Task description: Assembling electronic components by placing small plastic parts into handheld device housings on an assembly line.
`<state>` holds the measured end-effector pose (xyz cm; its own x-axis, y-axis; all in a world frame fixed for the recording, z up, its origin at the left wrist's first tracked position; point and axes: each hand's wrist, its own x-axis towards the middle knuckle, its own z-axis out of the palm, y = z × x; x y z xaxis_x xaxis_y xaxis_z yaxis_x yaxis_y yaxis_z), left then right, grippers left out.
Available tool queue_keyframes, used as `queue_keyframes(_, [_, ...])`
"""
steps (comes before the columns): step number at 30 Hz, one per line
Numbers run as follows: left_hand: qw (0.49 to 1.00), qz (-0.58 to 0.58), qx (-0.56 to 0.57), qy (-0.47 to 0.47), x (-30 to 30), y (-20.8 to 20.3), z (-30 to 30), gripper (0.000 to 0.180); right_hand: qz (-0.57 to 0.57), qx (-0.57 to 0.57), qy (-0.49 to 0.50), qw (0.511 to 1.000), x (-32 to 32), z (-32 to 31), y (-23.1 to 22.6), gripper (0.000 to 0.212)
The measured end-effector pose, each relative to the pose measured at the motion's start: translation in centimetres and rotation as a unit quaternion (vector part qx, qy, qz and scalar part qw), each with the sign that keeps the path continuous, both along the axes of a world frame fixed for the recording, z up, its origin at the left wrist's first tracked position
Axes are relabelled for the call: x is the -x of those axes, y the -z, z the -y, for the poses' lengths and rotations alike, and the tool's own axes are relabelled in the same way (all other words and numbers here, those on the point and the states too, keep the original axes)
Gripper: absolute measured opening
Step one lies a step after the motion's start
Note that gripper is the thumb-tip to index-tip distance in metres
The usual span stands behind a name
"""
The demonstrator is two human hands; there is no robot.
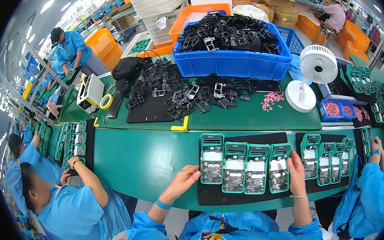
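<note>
Several green fixtures (254, 188), each holding a phone-like assembly with a circuit board (233, 181), stand side by side on a black mat (213, 197) in front of me. The leftmost fixture (210, 178) sits a little farther away than its neighbours. Against its left edge are the bent, closed fingers of my left hand (184, 181). At the other end, my right hand (297, 174) lies along the right edge of the slightly tilted rightmost fixture (279, 183), its fingers stretched out. The underside of the right hand's grip is hidden.
A blue bin (232, 64) heaped with black plastic frames stands at the back, with loose frames (154, 78) before it. A white fan (301, 97) and pink pieces (272, 100) are to its right. More fixtures (324, 164) and co-workers flank me.
</note>
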<state>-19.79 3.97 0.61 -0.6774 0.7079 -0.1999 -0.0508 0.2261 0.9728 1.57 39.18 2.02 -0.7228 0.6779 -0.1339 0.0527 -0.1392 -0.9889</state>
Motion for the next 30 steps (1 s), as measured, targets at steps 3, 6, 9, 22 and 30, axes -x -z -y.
queue_keyframes(3, [0.998,-0.04,-0.001,0.04,0.4,-0.2,-2.3,0.044,0.028,-0.09,-0.033,0.995,-0.5,-3.5,-0.9,0.044])
queue_keyframes(6, [0.932,-0.285,0.125,0.185,4.9,-2.8,-3.0,0.031,0.094,-0.481,-0.004,0.872,1.9,-4.8,-4.6,0.031])
queue_keyframes(9, [0.941,-0.29,0.171,0.048,8.8,-6.2,-5.9,0.028,0.039,-0.374,-0.054,0.925,8.1,-3.4,-7.9,0.025])
queue_keyframes(22, [0.956,-0.217,-0.087,-0.177,13.2,-2.7,-13.8,0.024,0.205,-0.604,-0.078,0.766,30.0,-9.8,-1.5,0.041])
queue_keyframes(30, [0.779,-0.51,0.1,-0.351,19.9,-1.5,-8.5,0.028,0.077,-0.625,-0.152,0.762,28.6,-7.1,-2.6,0.025])
